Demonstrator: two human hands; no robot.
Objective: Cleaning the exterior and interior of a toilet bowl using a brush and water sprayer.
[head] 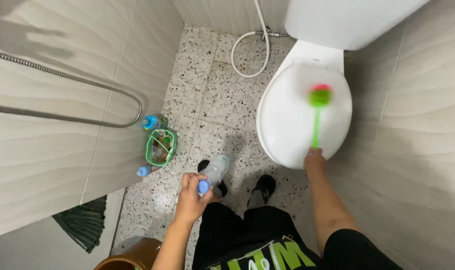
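My right hand grips the green handle of a toilet brush, whose green and pink head rests blurred on the closed white toilet lid. Lower left of the toilet, my left hand is closed around a clear plastic bottle with a blue cap, held tilted over the speckled floor. My black shoes stand just below the toilet's front edge.
A green basket with small items sits against the left tiled wall, blue-capped bottles beside it. A metal hose loops along that wall. A white spray hose hangs near the cistern. A brown bucket stands at the bottom left.
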